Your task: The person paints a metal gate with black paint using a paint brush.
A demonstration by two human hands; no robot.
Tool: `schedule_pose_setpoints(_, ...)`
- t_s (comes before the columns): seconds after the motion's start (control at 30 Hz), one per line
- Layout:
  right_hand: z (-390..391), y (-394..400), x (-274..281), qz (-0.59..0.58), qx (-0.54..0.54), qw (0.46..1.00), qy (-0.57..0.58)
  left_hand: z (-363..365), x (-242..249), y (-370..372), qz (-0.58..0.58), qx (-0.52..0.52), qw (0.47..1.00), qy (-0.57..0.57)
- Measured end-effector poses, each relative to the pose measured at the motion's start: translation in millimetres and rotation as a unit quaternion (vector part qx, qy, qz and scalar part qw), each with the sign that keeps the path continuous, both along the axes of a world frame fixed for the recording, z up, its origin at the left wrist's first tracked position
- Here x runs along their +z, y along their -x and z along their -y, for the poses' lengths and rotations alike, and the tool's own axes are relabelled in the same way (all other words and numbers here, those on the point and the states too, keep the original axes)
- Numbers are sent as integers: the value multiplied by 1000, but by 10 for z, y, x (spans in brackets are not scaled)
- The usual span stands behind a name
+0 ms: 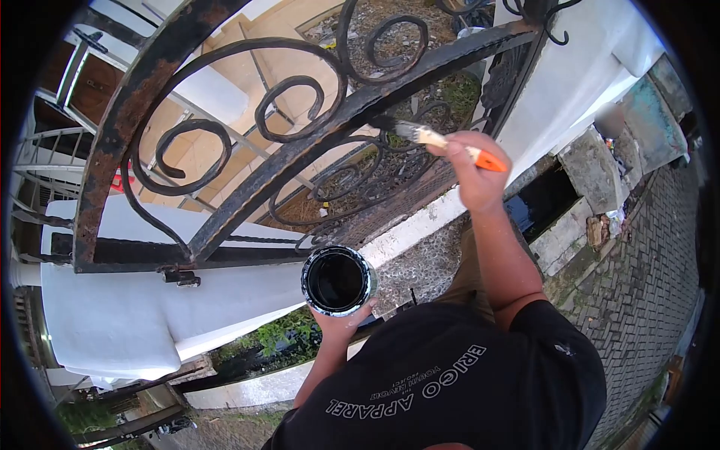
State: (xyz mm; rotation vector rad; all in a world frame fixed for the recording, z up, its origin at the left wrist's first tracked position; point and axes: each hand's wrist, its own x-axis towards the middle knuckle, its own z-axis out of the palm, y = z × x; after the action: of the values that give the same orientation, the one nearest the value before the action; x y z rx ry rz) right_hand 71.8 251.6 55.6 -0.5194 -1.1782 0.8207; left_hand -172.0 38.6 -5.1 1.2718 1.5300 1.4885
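The paintbrush [429,136] is held out over the gate [289,161], its dark bristles set at the lower edge of the thick slanting bar (whether they press on the metal or sit just beside it cannot be told). Its pale handle, orange at the end, is clasped between the thumb and curled fingers of the right hand [472,176]. For even cover, the bristles would best be laid nearly flat and drawn along the bar, with thin coats preferred (thick paint would likely sag on a slope). The can [371,282] is gripped by the left hand [343,321], though part of that grip is hidden beneath it. It should be held level; its rim is smeared, and smooth, glossy black paint [337,279] is seen inside.

Around these, round curls [226,150] of dark metal are spread, while the outer frame [120,135] is blotched with rough brown rust (loose flakes would be better scraped off first). Farther out, a smooth white wall [112,315] with rounded edges is seen, and grey paving [637,285] is laid in small blocks.
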Motion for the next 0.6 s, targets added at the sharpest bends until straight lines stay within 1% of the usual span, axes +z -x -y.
schedule_pose_setpoints(0.1,-103,74,-56,4,-13,1000,2,-27,25,-43,25,1,1000,-13)
schedule_pose_setpoints(0.17,-209,-26,-39,-67,-18,997,24,-36,12,-38,23,0,1000,-14)
schedule_pose_setpoints(0.27,-234,-295,20,-53,-56,994,71,-23,-3,-27,14,-2,1000,-13)
schedule_pose_setpoints(0.3,-196,-290,37,-52,-57,995,69,-38,-8,-33,7,-5,1000,-12)
schedule_pose_setpoints(0.37,-71,-187,83,-23,1,1000,5,-76,17,-45,8,-11,1000,-9)
schedule_pose_setpoints(0.4,-51,-88,81,-35,14,999,-10,-86,26,-52,8,-16,1000,-4)
schedule_pose_setpoints(0.47,-117,-20,23,19,-10,1000,-13,-109,25,-60,9,-21,1000,-5)
schedule_pose_setpoints(0.5,-154,-44,27,18,-12,1000,-13,-121,29,-57,8,-24,1000,-6)
schedule_pose_setpoints(0.57,-236,-135,47,-35,-40,998,16,-133,39,-69,12,-26,1000,-11)
schedule_pose_setpoints(0.6,-262,-242,72,-34,-62,997,36,-146,44,-74,18,-26,999,-15)
